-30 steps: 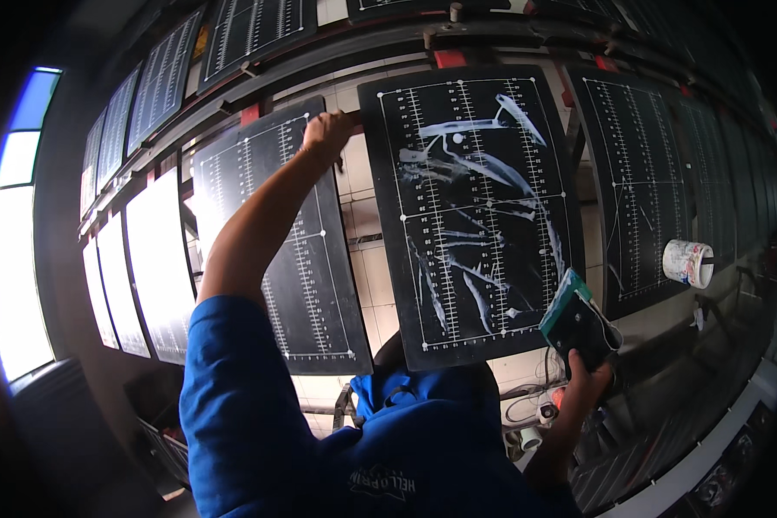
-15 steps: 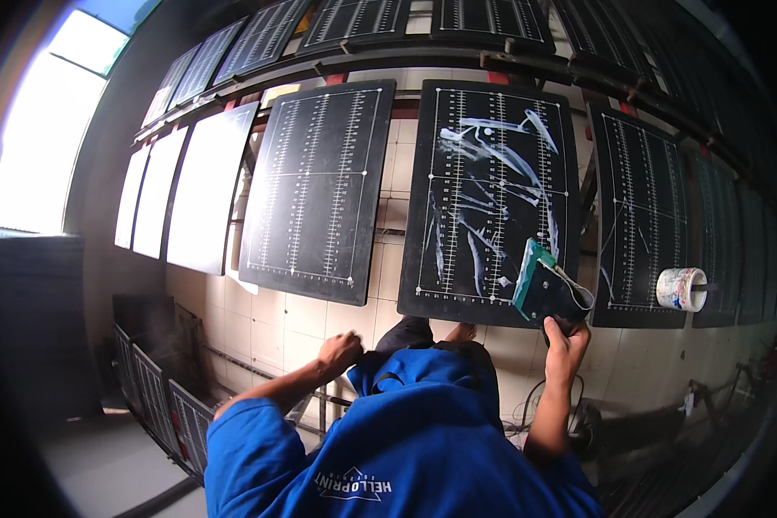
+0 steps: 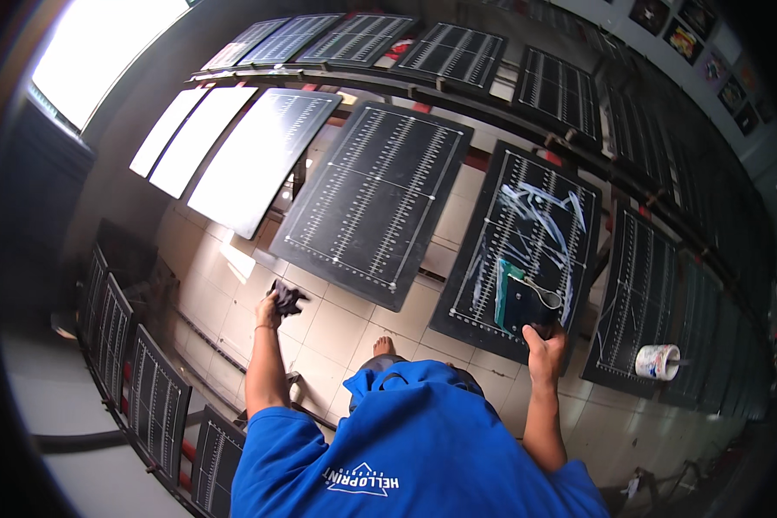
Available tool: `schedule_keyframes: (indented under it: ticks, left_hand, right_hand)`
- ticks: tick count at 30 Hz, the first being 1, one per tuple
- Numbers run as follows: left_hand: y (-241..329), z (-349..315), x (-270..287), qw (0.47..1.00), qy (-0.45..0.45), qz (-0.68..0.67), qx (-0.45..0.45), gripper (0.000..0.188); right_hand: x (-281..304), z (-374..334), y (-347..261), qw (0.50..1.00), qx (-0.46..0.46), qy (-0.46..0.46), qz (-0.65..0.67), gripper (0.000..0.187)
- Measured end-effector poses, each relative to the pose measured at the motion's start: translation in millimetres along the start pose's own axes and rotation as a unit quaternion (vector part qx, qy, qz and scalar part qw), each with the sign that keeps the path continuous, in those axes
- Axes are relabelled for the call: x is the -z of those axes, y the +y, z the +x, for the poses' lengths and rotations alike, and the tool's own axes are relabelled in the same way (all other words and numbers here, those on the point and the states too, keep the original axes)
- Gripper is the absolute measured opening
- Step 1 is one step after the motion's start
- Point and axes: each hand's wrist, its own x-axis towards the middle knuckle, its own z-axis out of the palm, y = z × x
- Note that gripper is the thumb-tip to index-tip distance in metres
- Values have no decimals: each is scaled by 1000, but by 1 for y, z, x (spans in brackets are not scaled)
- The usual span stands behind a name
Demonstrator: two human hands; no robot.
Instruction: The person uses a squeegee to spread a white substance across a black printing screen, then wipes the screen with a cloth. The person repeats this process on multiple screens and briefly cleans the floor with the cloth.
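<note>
My left hand (image 3: 268,312) is closed on a crumpled dark rag (image 3: 290,299), held out over the tiled floor. My right hand (image 3: 544,347) grips a wide flat squeegee (image 3: 527,304) with a dark body, a green blade edge and a pale rim curling at one end. The squeegee is over the near part of a black ruled board (image 3: 468,316), close to its surface; I cannot tell if they touch. White streaks of paste (image 3: 540,216) are smeared across that board's middle and far part. Left of it is another black ruled board (image 3: 371,194), without streaks.
A white paint-stained tub (image 3: 658,362) stands on the ruled board (image 3: 634,293) to the right. Glare whitens several boards (image 3: 233,155) at the left. A dark rail (image 3: 483,110) runs behind, with more boards beyond. Racked boards (image 3: 157,401) stand lower left.
My left hand has moved outward to the left, and the rag now shows in it. The view has turned, tilting the boards. My right hand still holds the squeegee over the streaked board.
</note>
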Motion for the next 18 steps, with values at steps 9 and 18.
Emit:
schedule_keyframes:
  ticks: [9, 18]
  left_hand:
    - [-20, -12, -132, 937, 143, 158, -277, 17]
    - [-55, -145, -143, 945, -144, 281, -86, 24]
  right_hand:
    - [-87, -28, -39, 999, 3, -2, 37, 34]
    - [-136, -44, -45, 996, -27, 22, 81, 42]
